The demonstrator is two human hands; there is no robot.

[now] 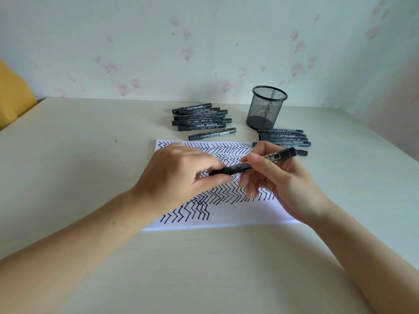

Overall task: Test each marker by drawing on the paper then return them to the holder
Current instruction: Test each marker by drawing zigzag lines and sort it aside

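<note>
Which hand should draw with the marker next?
Right, probably. The right hand grips the marker around its barrel, while the left hand pinches only its cap end above the paper.

Marker piles flanking holder.

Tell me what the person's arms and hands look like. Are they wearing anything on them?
Both arms are bare as far as the picture shows: no sleeves, gloves, watch or bracelets. The left hand and right hand show no rings, and the fingernails that can be seen look short and unpainted.
</note>
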